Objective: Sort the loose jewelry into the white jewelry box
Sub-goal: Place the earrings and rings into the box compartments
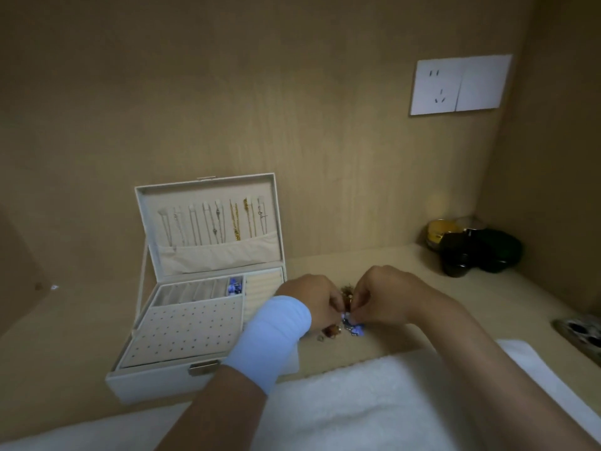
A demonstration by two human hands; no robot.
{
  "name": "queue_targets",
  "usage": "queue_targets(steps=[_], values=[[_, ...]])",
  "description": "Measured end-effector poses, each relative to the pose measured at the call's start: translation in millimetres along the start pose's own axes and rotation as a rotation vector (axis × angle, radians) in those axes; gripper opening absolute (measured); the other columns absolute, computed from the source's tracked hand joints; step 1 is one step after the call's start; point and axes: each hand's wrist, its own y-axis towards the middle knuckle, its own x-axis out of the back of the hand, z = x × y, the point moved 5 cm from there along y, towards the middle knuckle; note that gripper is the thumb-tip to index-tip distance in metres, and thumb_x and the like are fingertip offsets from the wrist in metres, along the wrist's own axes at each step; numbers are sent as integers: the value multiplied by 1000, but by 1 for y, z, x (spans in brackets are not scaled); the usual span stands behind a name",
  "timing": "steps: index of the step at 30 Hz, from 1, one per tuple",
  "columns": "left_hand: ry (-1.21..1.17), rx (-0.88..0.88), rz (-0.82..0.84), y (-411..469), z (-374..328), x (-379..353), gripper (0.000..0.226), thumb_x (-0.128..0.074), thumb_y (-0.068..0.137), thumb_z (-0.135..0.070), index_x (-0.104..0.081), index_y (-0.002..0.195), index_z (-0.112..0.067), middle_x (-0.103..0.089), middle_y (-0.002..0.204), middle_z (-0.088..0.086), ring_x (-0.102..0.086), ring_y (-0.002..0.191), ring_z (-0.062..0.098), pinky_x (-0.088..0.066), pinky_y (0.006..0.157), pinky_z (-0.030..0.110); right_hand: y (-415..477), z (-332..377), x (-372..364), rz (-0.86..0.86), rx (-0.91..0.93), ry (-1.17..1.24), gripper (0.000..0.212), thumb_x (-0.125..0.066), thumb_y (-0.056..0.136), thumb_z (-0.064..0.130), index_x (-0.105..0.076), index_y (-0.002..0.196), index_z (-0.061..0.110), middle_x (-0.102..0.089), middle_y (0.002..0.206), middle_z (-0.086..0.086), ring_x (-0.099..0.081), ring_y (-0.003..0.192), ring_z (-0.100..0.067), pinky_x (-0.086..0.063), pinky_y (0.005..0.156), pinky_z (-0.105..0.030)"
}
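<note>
White fluffy towel (357, 402) lies across the desk's near edge, and both your forearms reach over it. Your left wrist wears a pale blue wrap (270, 336).

Just past the towel, around the middle of the desk (504, 288), your left hand (312, 301) and right hand (387, 297) meet fingertip to fingertip over the loose jewelry (353, 328). Both hands have their fingers curled down and pinch at a piece on top of the little heap (which piece is too small to make out). Blue and silver bits show under the fingertips, and amber pieces (331, 332) lie just beside your left hand.

Near the left of the desk stands the white jewelry box (156, 384), open, its lid (208, 222) upright against the back wall. Its tray shows a dotted earring panel (185, 333) in front, ring rolls (260, 294) at the right, and blue pieces (234, 285) in the small rear compartment. Necklaces (234, 222) hang in a row inside the lid.

At the back right corner sit dark jars (478, 252), touching a yellow-topped tin (439, 234). Above them, a white wall socket (458, 84).
</note>
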Motion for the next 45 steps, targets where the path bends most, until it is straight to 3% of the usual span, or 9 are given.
queue_targets(steps=[5, 10, 13, 18, 23, 28, 35, 39, 45], values=[[62, 19, 37, 7, -2, -7, 19, -68, 80, -41, -74, 98, -44, -73, 94, -18, -65, 93, 10, -52, 84, 27, 2, -3, -7, 50, -47, -62, 26, -79, 54, 56, -78, 71, 37, -71, 70, 12, -64, 72, -4, -51, 64, -28], [41, -8, 40, 9, -3, -10, 17, -68, 80, -44, -75, 95, -40, -72, 94, -16, -64, 91, 10, -52, 85, 28, 5, -8, -13, 90, -25, 53, 8, -81, 63, 38, -76, 63, 32, -71, 69, 11, -66, 76, -6, -54, 68, -31], [-7, -28, -28, 8, -1, -6, 10, -67, 82, -38, -74, 89, -35, -70, 95, -16, -64, 92, 11, -52, 85, 28, 4, -12, -11, 79, 22, 195, 17, -80, 76, 32, -72, 63, 29, -69, 69, 12, -62, 71, -2, -49, 66, -24], [-323, -65, -140, 1, 10, 5, 10, -63, 84, -27, -69, 86, -35, -71, 84, -15, -67, 85, 7, -55, 86, 36, -5, -5, 2, 22, 99, 626, 10, -74, 88, 18, -72, 86, 9, -71, 67, 2, -64, 60, -11, -47, 53, -21], [-741, -147, -174, -15, 20, 23, 28, -71, 83, -12, -66, 103, -31, -75, 81, -6, -71, 87, 20, -55, 91, 41, -2, 5, 6, -41, 158, 930, 12, -60, 95, 5, -70, 98, 11, -68, 76, -17, -60, 66, -29, -47, 57, -39], [-796, -156, -268, -34, 45, 47, 18, -73, 83, -7, -72, 97, -19, -75, 84, 8, -68, 75, 22, -55, 80, 39, 7, 38, 12, -93, 207, 1105, 17, -64, 91, -4, -67, 104, 5, -66, 83, -11, -62, 64, -14, -44, 51, -23], [-862, -72, -389, -68, 107, 79, 15, -69, 87, -3, -75, 94, -15, -74, 86, 6, -66, 66, 10, -54, 63, 22, 36, 112, 15, -43, 310, 1073, 24, -71, 84, -8, -70, 103, 6, -72, 86, -12, -66, 65, -6, -48, 56, -17], [-911, 26, -352, -77, 142, 82, 17, -67, 89, -8, -71, 100, -20, -74, 83, -5, -64, 65, 5, -56, 68, 29, 58, 149, 11, -52, 341, 959, 26, -76, 80, -5, -73, 99, 12, -73, 89, -10, -69, 74, -10, -54, 67, -21], [-797, 129, -459, -79, 174, 83, 17, -76, 79, -7, -73, 92, -18, -75, 76, -3, -68, 74, 5, -53, 79, 18, 85, 176, -2, -78, 306, 866, 36, -81, 74, -7, -71, 99, 17, -71, 77, 0, -70, 73, -12, -60, 78, -30]])
